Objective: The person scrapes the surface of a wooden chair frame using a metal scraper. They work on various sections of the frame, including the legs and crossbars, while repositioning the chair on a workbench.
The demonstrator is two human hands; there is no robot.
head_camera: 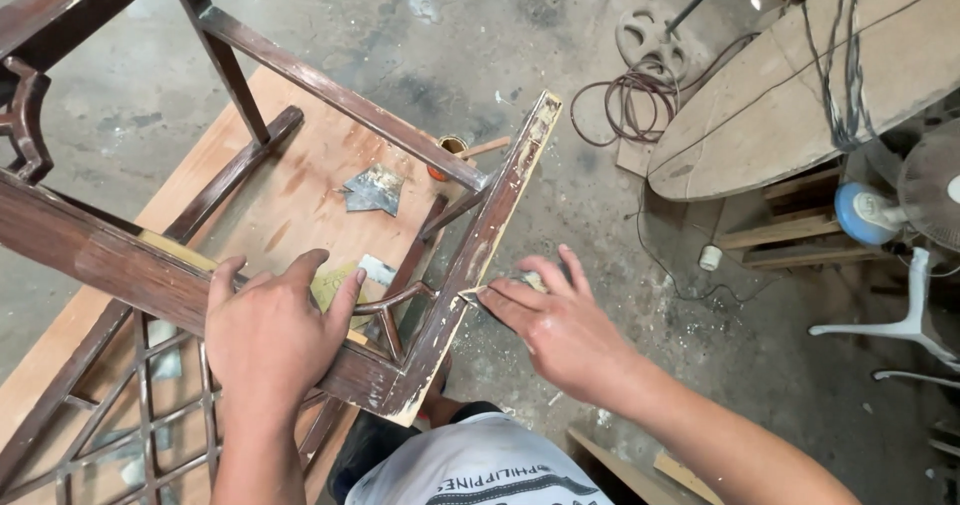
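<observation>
The left hand (pixel 268 337) is lying flat, fingers spread, on the dark brown wooden chair frame (pixel 470 255) resting on the light plywood counter (pixel 300 180); the right hand (pixel 560 325) is pinching a small worn sandpaper scrap (pixel 528 281) against the frame's paint-flecked right rail

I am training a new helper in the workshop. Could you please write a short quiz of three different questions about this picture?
1. True or false: the left hand lies flat on the dark wooden chair frame.
2. What does the right hand press against the worn chair leg? A) a small piece of sandpaper B) a hammer C) a paintbrush
3. Fill in: the chair frame rests on a sheet of ______.

Key: 1. true; 2. A, though the piece is small and mostly hidden under the fingers; 3. plywood.
</observation>
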